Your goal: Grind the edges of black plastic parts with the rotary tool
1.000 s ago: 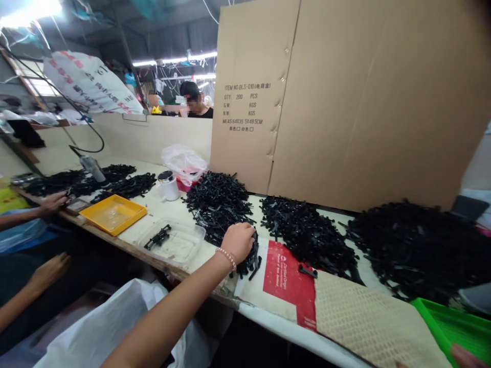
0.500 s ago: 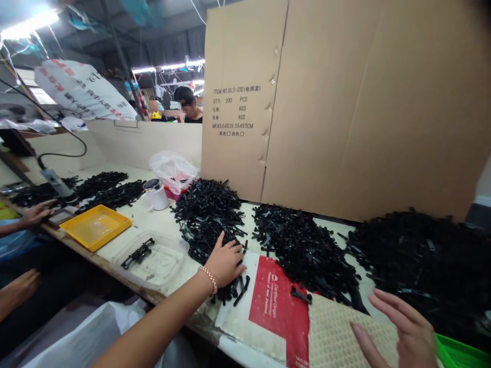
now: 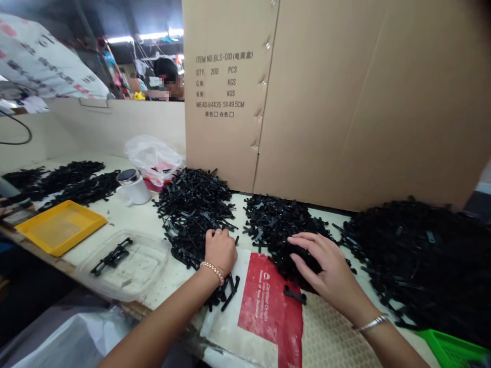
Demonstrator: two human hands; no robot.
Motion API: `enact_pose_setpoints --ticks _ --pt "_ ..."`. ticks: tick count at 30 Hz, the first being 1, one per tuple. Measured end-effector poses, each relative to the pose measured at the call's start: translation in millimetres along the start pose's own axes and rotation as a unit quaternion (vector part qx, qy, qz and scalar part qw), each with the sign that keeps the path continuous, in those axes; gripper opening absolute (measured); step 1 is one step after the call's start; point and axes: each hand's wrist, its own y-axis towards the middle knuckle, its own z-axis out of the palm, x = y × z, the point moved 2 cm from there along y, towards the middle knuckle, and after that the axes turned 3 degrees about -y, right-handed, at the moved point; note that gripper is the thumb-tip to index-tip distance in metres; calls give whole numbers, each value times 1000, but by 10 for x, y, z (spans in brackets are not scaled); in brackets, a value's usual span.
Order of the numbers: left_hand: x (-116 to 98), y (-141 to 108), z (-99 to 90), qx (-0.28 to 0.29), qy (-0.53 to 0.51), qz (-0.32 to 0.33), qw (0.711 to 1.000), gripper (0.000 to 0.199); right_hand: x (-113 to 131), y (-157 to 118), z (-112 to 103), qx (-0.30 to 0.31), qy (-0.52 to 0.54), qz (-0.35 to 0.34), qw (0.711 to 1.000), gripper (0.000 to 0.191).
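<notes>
My left hand (image 3: 221, 251), with a ring and a beaded bracelet, is at the front right side of a heap of black plastic pieces (image 3: 194, 197). Its fingers are curled down and hide whatever they hold. Over the front of the middle heap (image 3: 274, 220) is my right hand (image 3: 326, 260), wearing a silver bangle, its thumb and fingers apart. Between the hands lies a red and white sheet (image 3: 257, 296) bearing a single black bone-shaped piece (image 3: 295, 295). A few loose black pieces (image 3: 231, 293) rest by my left wrist.
A clear plastic tray (image 3: 153, 271) with a few black parts and a yellow tray (image 3: 92, 225) stand at left, a white mug (image 3: 136, 191) behind. A big cardboard sheet (image 3: 326, 102) rises at the back. Right are another black heap (image 3: 422, 250) and a green basket (image 3: 441, 342).
My right hand has moved left and forward to the middle heap. My left hand's fingers have gone from spread to curled at its heap. The view has turned right.
</notes>
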Motion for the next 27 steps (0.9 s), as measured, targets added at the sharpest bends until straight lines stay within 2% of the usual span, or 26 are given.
enact_pose_setpoints --ticks 4,7,9,13,15,18,22,24,27 --pt "64 25 25 17 -63 -51 997 14 -220 -328 -226 7 -81 33 996 26" --pt "138 33 27 -12 -136 -71 988 11 -443 -576 -323 8 -169 75 983 29" --pt "189 34 6 -55 -196 -69 977 8 -590 -714 -375 11 -218 104 970 31" --pt "267 15 -96 -189 -300 -34 934 10 -826 -905 -480 24 -280 154 947 31" --pt "302 5 -129 -222 -333 -37 916 13 -919 -951 -515 39 -296 179 938 30" --pt "352 1 -127 -214 -399 -89 887 23 -1018 -950 -517 73 -296 209 929 28" --pt "330 -51 -169 -192 -521 -163 816 39 -1065 -856 -418 144 -313 195 918 26" --pt "238 -145 -245 -168 -583 -174 776 47 -1082 -818 -354 170 -331 187 909 24" --pt "-6 -400 -366 -95 -684 -163 705 57 -1128 -809 -280 177 -341 192 903 20"
